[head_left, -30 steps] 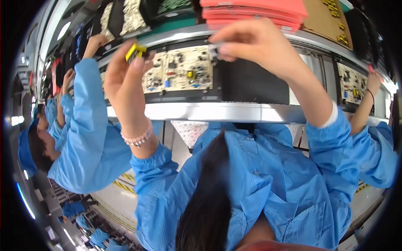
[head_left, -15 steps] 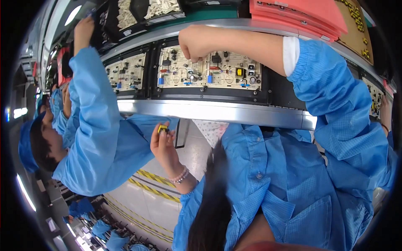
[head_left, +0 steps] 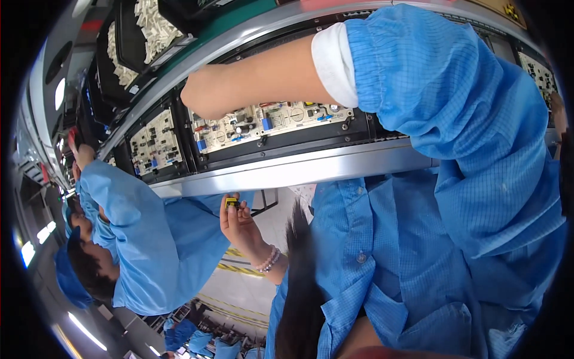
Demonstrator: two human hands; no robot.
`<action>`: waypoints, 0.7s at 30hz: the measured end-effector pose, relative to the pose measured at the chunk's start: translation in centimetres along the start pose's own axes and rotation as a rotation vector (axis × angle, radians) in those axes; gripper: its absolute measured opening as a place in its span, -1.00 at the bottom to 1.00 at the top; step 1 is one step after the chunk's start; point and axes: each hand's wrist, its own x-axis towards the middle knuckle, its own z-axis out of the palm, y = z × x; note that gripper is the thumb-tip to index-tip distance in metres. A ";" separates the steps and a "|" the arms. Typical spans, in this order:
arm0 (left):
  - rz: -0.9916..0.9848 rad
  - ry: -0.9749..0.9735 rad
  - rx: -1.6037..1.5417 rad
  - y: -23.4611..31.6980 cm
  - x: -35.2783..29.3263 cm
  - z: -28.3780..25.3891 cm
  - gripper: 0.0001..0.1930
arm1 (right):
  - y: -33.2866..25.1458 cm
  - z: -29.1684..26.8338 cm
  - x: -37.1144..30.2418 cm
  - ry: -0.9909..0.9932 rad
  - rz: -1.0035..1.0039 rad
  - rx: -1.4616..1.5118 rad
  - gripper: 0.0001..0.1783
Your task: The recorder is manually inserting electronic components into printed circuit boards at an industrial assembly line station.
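My left hand (head_left: pixel 240 226) is below the near rail, palm up, its fingers closed around a small yellow-and-black transformer (head_left: pixel 232 203). A beaded bracelet circles that wrist. My right arm reaches across to the left over the line, and my right hand (head_left: pixel 207 93) is above a cream circuit board (head_left: pixel 287 119). The back of this hand faces me, so its fingers and anything in them are hidden. Blue, black and silver components stand on the board, part of which lies under my forearm. Left of it is another populated circuit board (head_left: pixel 156 142) in a black frame.
A shiny metal rail (head_left: pixel 287 169) runs along the near side of the line. Black bins (head_left: pixel 128 48) at the far left hold white parts (head_left: pixel 154 30). A co-worker in a blue smock (head_left: pixel 143 227) stands close on my left, arm stretched toward the line.
My view has shifted, with the boards appearing lower and tilted. My right hand has moved left over the board, its fingers now out of sight. My left hand still holds the transformer.
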 end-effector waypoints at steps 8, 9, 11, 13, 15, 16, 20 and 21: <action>-0.033 -0.032 -0.037 0.1 -0.1 0.2 -0.66 | -1.2 0.0 -1.9 0.024 -0.077 -0.064 -0.71; -0.027 -0.031 -0.027 0.0 -0.1 0.2 -0.66 | -1.0 0.4 -1.9 0.061 -0.092 -0.098 -0.69; -0.027 -0.018 -0.013 -0.1 0.0 -0.2 -0.66 | -1.2 1.1 -1.6 0.117 -0.090 -0.145 -0.65; -0.005 -0.146 -0.004 0.2 0.2 -1.0 -0.60 | -1.5 0.1 -1.9 0.124 -0.127 -0.182 -0.69; 0.003 -0.149 0.000 0.8 0.2 -1.6 -0.60 | -1.9 -1.2 -1.7 0.073 -0.099 -0.137 -0.74; 0.017 -0.149 0.014 1.1 0.4 -1.7 -0.58 | -1.9 -0.6 -0.8 0.107 -0.048 -0.186 -0.78; -0.011 -0.148 -0.057 0.4 0.4 -0.1 -0.57 | 0.2 2.4 1.2 0.041 0.097 -0.129 -0.79; 0.028 -0.143 -0.065 1.9 -0.1 0.5 -0.57 | -0.5 1.5 1.3 0.060 0.075 -0.123 -0.79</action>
